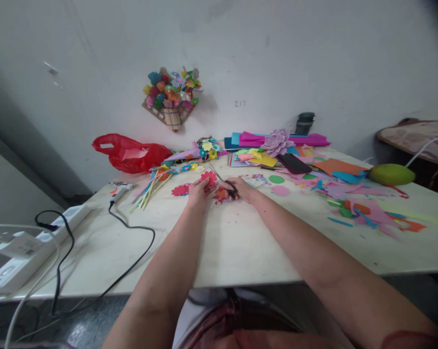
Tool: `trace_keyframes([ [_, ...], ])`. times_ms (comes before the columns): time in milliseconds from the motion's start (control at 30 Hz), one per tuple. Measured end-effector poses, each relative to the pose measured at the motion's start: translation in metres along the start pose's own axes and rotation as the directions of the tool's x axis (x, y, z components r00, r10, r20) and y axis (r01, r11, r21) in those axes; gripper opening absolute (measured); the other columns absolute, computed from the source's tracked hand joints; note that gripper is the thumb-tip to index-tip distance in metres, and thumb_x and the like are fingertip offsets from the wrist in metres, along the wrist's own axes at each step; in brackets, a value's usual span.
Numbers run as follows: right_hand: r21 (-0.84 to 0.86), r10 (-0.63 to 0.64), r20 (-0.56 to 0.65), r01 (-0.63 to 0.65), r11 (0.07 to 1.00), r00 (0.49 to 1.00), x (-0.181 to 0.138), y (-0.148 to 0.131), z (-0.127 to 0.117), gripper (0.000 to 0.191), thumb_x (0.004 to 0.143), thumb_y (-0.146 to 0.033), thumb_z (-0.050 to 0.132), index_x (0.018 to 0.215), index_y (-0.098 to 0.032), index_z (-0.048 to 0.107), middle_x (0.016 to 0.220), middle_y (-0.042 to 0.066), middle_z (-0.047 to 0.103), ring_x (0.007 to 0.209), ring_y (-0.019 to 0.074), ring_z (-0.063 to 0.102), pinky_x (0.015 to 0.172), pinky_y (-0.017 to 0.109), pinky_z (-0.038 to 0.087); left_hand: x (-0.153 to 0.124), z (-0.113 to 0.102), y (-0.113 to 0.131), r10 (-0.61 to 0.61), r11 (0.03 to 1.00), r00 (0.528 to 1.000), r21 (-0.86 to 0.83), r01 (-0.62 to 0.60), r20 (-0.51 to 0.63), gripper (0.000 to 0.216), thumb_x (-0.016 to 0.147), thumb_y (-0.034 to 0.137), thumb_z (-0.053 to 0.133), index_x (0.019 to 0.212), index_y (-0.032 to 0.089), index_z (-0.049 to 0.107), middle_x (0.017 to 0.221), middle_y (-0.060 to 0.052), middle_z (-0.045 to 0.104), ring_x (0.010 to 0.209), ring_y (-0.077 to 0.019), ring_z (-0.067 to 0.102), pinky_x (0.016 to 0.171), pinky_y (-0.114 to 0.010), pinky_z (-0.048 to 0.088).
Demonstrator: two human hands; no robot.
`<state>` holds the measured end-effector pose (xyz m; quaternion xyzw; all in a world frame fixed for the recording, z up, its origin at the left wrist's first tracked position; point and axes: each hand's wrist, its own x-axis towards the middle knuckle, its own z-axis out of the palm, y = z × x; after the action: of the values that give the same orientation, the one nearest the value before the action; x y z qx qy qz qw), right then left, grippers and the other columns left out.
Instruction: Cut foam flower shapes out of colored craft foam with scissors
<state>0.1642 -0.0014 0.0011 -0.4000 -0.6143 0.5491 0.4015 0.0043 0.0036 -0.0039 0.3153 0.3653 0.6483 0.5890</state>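
My left hand (200,190) pinches a red paper flower (208,179) with a scalloped edge, just above the table. In my right hand (240,190) is a pair of scissors (232,189) with black handles; the blades point up and left, close to the flower's right side. Left of my left hand lies another red scalloped paper flower (180,190). Small red and orange scraps (221,195) lie between my hands. A green paper disc (276,179) and a pink scalloped piece (280,190) are on the table beyond my right hand.
Paper scraps (371,213) spread over the right side, near a phone (294,164) and a yellow-green oval object (391,174). At left are a glue gun (120,192) with a trailing black cord, a power strip (37,247) and a red plastic bag (131,154). Paper strips (151,189) lie beside it.
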Motion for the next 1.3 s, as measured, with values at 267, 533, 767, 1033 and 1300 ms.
trace_keyframes([
  [267, 0.035, 0.031, -0.014, -0.031, 0.999, 0.999, -0.002, -0.007, 0.005, 0.025, 0.080, -0.033, 0.065, 0.070, -0.013, 0.055, 0.047, -0.002, 0.059, 0.032, 0.0053, 0.048, 0.029, 0.013, 0.030, -0.001, 0.001, 0.000, -0.002, 1.000, 1.000, 0.012, 0.002, 0.001, 0.006, 0.072, 0.013, 0.068, 0.073, 0.011, 0.062, 0.059, -0.004, 0.065, 0.054, -0.0159, 0.065, 0.067, -0.031, 0.055],
  [533, 0.096, 0.035, 0.003, -0.035, 0.995, 0.999, -0.004, -0.007, 0.009, 0.024, 0.082, -0.033, 0.063, 0.071, -0.013, 0.057, 0.049, 0.000, 0.060, 0.032, 0.0057, 0.048, 0.029, 0.014, 0.033, -0.002, 0.002, -0.001, -0.001, 1.000, 1.000, 0.000, 0.001, 0.003, 0.007, 0.073, 0.013, 0.066, 0.075, 0.011, 0.060, 0.062, -0.006, 0.067, 0.055, -0.0173, 0.067, 0.068, -0.032, 0.055],
  [767, 0.095, 0.031, 0.019, -0.032, 0.995, 0.999, -0.002, -0.004, 0.009, 0.024, 0.084, -0.032, 0.062, 0.071, -0.012, 0.058, 0.050, 0.001, 0.061, 0.033, 0.0062, 0.049, 0.030, 0.014, 0.034, -0.002, 0.002, -0.001, -0.001, 1.000, 1.000, 0.010, 0.001, 0.014, 0.010, 0.072, 0.015, 0.069, 0.076, 0.012, 0.061, 0.062, -0.005, 0.068, 0.055, -0.0171, 0.067, 0.066, -0.030, 0.055],
  [1033, 0.085, 0.038, 0.016, -0.039, 0.996, 0.999, -0.002, -0.004, 0.009, 0.024, 0.085, -0.032, 0.060, 0.072, -0.012, 0.058, 0.050, 0.000, 0.060, 0.033, 0.0061, 0.050, 0.030, 0.014, 0.034, 0.002, -0.001, -0.004, 0.008, 1.000, 0.999, 0.016, -0.008, 0.040, 0.010, 0.072, 0.016, 0.069, 0.077, 0.013, 0.061, 0.063, -0.006, 0.069, 0.058, -0.0172, 0.068, 0.064, -0.028, 0.056],
  [1300, 0.103, 0.038, -0.005, -0.037, 0.994, 0.999, -0.002, -0.003, 0.010, 0.024, 0.085, -0.032, 0.060, 0.073, -0.012, 0.058, 0.049, 0.000, 0.059, 0.032, 0.0060, 0.048, 0.030, 0.014, 0.034, 0.001, 0.000, -0.004, 0.002, 1.000, 1.000, 0.020, -0.003, 0.024, 0.010, 0.072, 0.017, 0.069, 0.077, 0.014, 0.061, 0.063, -0.005, 0.069, 0.057, -0.0174, 0.068, 0.064, -0.029, 0.056],
])
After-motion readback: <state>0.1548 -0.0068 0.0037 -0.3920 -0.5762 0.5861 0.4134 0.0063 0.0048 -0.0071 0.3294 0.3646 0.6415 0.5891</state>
